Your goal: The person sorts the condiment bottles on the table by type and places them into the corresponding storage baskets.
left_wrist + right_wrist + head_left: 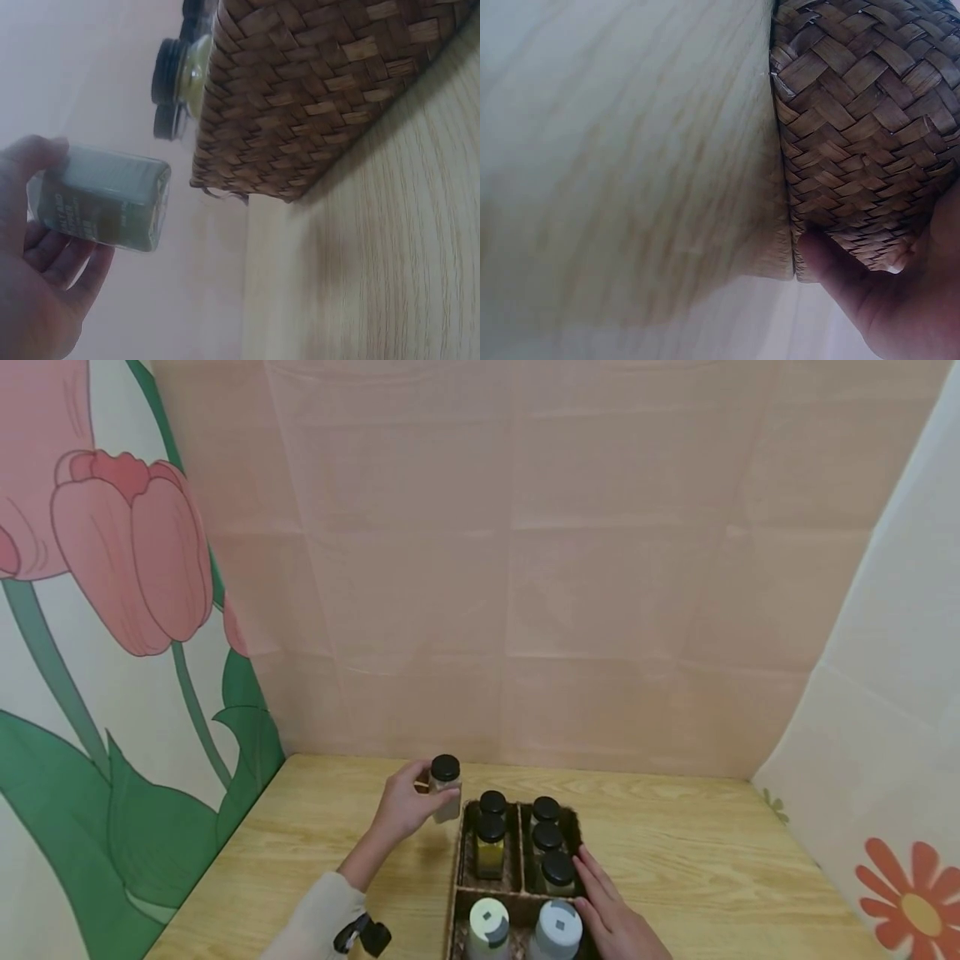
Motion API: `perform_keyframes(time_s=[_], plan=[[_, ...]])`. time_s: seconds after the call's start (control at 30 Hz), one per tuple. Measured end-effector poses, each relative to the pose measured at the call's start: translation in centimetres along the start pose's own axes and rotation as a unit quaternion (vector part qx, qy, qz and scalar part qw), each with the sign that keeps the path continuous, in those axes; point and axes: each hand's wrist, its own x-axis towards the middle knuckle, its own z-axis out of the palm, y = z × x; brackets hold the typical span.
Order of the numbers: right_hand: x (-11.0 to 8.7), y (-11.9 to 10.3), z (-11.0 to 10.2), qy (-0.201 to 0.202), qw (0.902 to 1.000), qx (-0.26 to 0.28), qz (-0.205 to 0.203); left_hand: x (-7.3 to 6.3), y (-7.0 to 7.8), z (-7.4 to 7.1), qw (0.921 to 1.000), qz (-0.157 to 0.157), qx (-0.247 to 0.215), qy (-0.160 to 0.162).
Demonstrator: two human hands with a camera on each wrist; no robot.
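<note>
My left hand [401, 807] holds a square clear spice jar [447, 807] with a black lid, above the table just left of a brown woven basket [491, 891]. In the left wrist view, thumb and fingers grip the jar [112, 199], and pale lettering shows on its side. My right hand [617, 917] rests along the basket's right side with fingers extended. Its thumb [832, 259] touches the woven wall low down in the right wrist view. In the back left compartment stand two black-lidded jars, the nearer one [491, 852] holding something yellow.
Three black-lidded jars [547, 837] fill a row in the back right compartment. The front compartment holds a bottle with a pale green cap [488, 917] and one with a white cap [559, 925]. A wooden table [697, 852] lies beneath, with a pink cloth [510, 568] behind it.
</note>
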Motion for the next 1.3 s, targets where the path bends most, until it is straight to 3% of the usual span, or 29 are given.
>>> perform_keyframes(time_s=[0.4, 0.8, 1.3], plan=[[0.0, 0.0, 0.0, -0.005, 1.0000, 0.001, 0.002, -1.2, 1.6, -0.1, 0.9995, 0.002, -0.022, -0.022], [0.0, 0.1, 0.0, -0.010, 0.9999, 0.002, 0.005, -2.3, 3.6, -0.2, 0.9988, 0.028, -0.019, -0.035], [0.0, 0.0, 0.0, -0.004, 1.0000, -0.004, 0.003, -3.2, 4.1, 0.6, 0.9964, 0.050, -0.024, -0.064]])
